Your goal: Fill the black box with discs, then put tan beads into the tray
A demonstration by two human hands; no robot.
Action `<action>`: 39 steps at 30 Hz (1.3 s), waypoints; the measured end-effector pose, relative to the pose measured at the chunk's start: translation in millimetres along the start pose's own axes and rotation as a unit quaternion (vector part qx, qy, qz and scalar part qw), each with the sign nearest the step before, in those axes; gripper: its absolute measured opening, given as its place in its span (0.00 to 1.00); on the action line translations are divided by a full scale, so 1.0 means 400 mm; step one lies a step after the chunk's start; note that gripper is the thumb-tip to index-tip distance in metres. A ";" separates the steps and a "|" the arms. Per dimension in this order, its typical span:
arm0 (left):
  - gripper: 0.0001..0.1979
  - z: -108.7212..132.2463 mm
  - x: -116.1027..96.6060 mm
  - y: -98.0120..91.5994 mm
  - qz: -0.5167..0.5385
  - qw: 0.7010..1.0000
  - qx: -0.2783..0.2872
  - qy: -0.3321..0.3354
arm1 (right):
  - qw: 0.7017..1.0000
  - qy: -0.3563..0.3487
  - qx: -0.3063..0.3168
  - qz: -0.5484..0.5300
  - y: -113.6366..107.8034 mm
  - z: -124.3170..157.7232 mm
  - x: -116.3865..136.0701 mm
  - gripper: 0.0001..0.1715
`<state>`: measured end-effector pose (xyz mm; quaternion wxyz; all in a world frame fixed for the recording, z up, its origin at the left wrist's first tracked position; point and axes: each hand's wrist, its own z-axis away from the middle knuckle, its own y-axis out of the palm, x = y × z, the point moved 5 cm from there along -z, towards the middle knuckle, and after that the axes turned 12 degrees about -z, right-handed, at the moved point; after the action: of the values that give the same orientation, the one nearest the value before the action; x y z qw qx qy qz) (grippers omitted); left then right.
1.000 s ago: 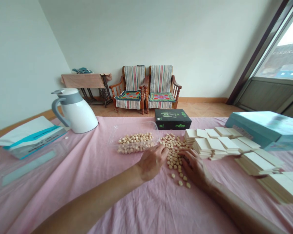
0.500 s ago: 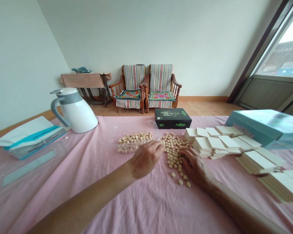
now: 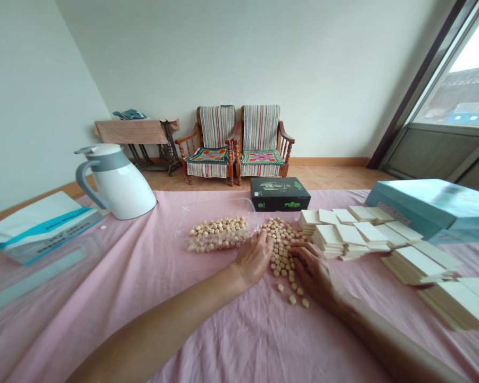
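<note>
Many small pale round pieces point(image 3: 281, 250) lie in a loose pile on the pink cloth point(image 3: 223, 330). My left hand point(image 3: 256, 255) is at the pile's left edge, beside a clear plastic container point(image 3: 183, 210) that holds more such pieces point(image 3: 219, 226). Its fingers are bent together, and what they hold, if anything, is hidden. On the pile's right side rests my right hand point(image 3: 313, 266), palm down with its fingers apart and touching the pieces. A few stray pieces point(image 3: 292, 299) lie nearer to me.
Stacks of cream cards point(image 3: 331, 234) stand right of the pile. Behind are a black box point(image 3: 280, 194) and, at the right, a light-blue box point(image 3: 435, 205). A white-grey jug point(image 3: 125, 186) and a white-blue packet point(image 3: 48, 226) stand at the left.
My left hand has moved a little to the right and down, off the container's near right part, which shows more now. My right hand has hardly moved.
</note>
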<state>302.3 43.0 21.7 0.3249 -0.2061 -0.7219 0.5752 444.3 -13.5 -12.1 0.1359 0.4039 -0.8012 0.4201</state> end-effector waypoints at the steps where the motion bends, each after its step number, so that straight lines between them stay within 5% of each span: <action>1: 0.11 0.003 0.002 -0.002 0.002 1.000 0.002 -0.002 | 1.000 0.000 0.001 0.000 0.000 0.000 0.000 0.12; 10: 0.12 0.043 -0.001 -0.014 0.073 0.997 0.008 0.004 | 1.000 -0.006 0.009 0.003 0.002 0.003 -0.005 0.12; 15: 0.10 0.095 0.013 -0.053 0.112 0.992 -0.061 0.022 | 1.000 -0.003 0.007 0.006 0.006 0.008 -0.019 0.13; 21: 0.08 0.134 0.191 -0.172 0.037 0.975 -0.192 -0.104 | 1.000 -0.007 0.003 0.007 0.006 0.003 -0.011 0.12; 25: 0.11 0.147 0.312 -0.190 -0.038 0.963 -0.200 -0.174 | 1.000 -0.008 0.005 0.009 0.001 -0.002 0.003 0.13; 28: 0.12 0.154 0.342 -0.188 -0.055 0.959 -0.203 -0.192 | 1.000 -0.009 0.005 0.011 -0.001 -0.003 0.007 0.14; 33: 0.05 0.150 0.244 -0.178 0.049 0.966 -0.220 -0.124 | 1.000 -0.006 0.009 0.014 0.003 -0.001 0.000 0.12; 36: 0.05 0.130 0.119 -0.138 0.131 0.980 -0.146 0.026 | 1.000 -0.007 0.009 0.013 0.003 -0.001 0.000 0.12; 39: 0.07 0.110 0.028 -0.076 0.142 0.983 -0.054 0.102 | 1.000 -0.006 0.005 0.011 -0.001 -0.003 0.005 0.12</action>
<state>265.6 12.2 47.8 0.3001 -0.3812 -0.6786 0.5515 443.2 -13.6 -10.2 0.1241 0.3988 -0.8040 0.4232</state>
